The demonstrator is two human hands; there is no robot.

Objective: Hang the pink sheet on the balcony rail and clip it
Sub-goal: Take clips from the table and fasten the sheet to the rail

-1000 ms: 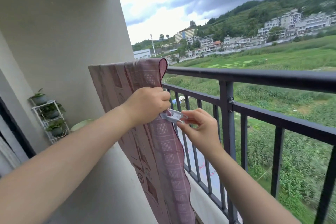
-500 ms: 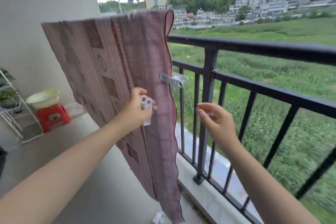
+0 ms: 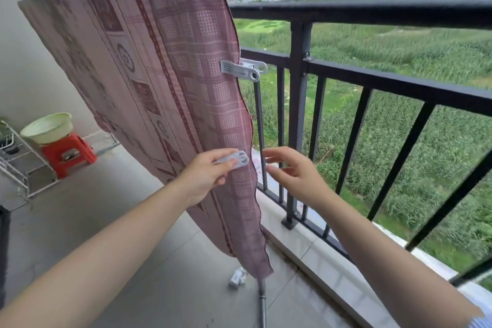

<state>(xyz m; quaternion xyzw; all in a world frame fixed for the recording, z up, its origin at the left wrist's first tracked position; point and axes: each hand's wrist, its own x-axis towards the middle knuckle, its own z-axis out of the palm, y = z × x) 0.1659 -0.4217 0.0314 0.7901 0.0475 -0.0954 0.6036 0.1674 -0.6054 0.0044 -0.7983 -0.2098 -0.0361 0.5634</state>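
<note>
The pink patterned sheet (image 3: 159,66) hangs over the black balcony rail (image 3: 372,12) and reaches almost to the floor. One white clip (image 3: 243,70) is fastened on the sheet's right edge, at the height of the second bar. My left hand (image 3: 205,176) pinches a second white clip (image 3: 234,160) against the sheet lower down, near the same edge. My right hand (image 3: 292,173) hovers just right of that edge with fingers spread and holds nothing.
A pale green basin (image 3: 46,128) sits on a red stool (image 3: 68,153) at the far left, beside a white wire rack (image 3: 16,160). A small white object (image 3: 237,278) and a metal pole (image 3: 263,303) lie on the floor below the sheet.
My left hand has dropped lower along the sheet's edge with the second clip. My right hand has followed down and opened beside it. The view has tilted down.
</note>
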